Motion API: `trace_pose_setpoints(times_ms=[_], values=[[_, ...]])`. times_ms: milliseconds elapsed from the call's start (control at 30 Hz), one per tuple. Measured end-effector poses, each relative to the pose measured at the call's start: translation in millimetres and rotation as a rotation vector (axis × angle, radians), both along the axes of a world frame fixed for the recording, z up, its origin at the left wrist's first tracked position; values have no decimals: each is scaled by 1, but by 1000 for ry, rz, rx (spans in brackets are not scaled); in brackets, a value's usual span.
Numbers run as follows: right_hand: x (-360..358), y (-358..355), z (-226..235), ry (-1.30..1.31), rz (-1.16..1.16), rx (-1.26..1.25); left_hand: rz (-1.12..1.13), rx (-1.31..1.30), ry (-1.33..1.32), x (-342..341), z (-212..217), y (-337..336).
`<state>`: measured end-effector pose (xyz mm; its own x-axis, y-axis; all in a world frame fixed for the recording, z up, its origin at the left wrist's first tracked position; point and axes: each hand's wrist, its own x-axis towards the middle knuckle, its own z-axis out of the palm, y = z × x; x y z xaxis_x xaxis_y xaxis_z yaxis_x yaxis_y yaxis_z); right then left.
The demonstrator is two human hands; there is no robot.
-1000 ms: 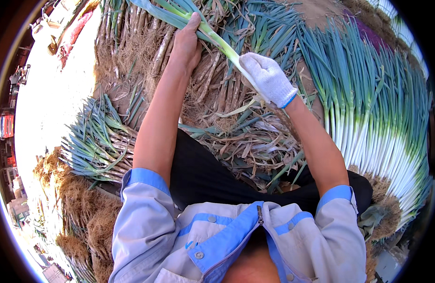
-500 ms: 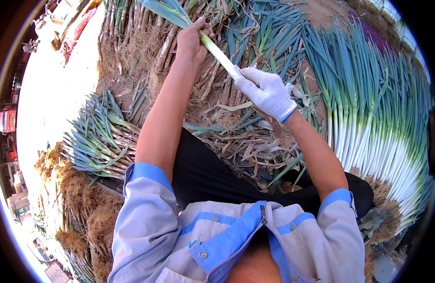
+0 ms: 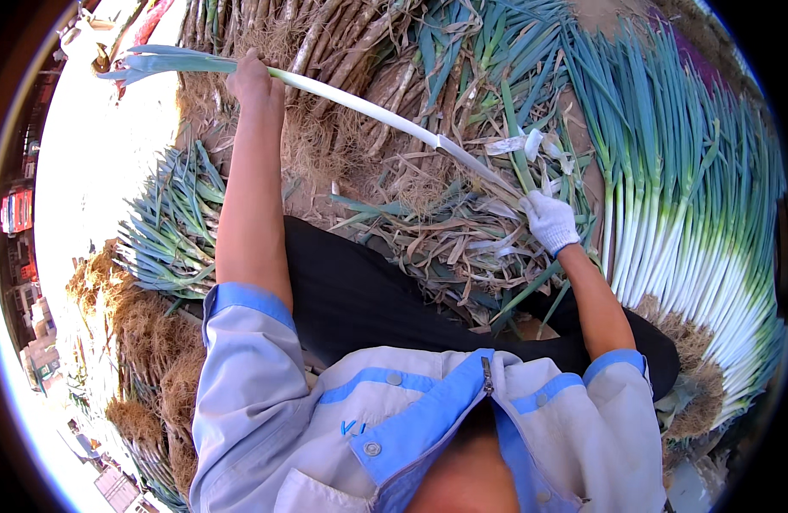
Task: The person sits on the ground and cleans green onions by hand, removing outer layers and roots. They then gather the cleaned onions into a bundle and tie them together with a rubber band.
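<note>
Leeks on the person's left, front and right

A single leek [image 3: 355, 104] slants across the space ahead of the person [image 3: 445, 410], from the left hand [image 3: 255, 79] down to the right hand [image 3: 551, 221]. Beyond it lie more stalks [image 3: 338, 34], root ends toward the person. Loose leaves [image 3: 462, 256] are heaped between the legs [image 3: 368, 295] and the leek. On the right runs a long row [image 3: 667, 222], leaf ends farthest, roots near the right knee [image 3: 655, 359]. Left of the left forearm [image 3: 253, 205] lies a small pile [image 3: 170, 227], with rooted bundles [image 3: 150, 342] nearer the body.
</note>
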<state>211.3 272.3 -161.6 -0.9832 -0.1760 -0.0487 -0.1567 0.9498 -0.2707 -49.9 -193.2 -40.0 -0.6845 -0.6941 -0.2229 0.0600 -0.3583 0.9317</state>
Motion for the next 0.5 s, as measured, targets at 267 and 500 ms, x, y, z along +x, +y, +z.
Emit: trace_pose_setpoints(times_ms=[267, 500], values=[[55, 57, -31, -321, -105, 182, 79, -83, 103, 7, 33, -110], [-40, 39, 91, -367, -112, 360, 16, -71, 229, 17, 53, -37]])
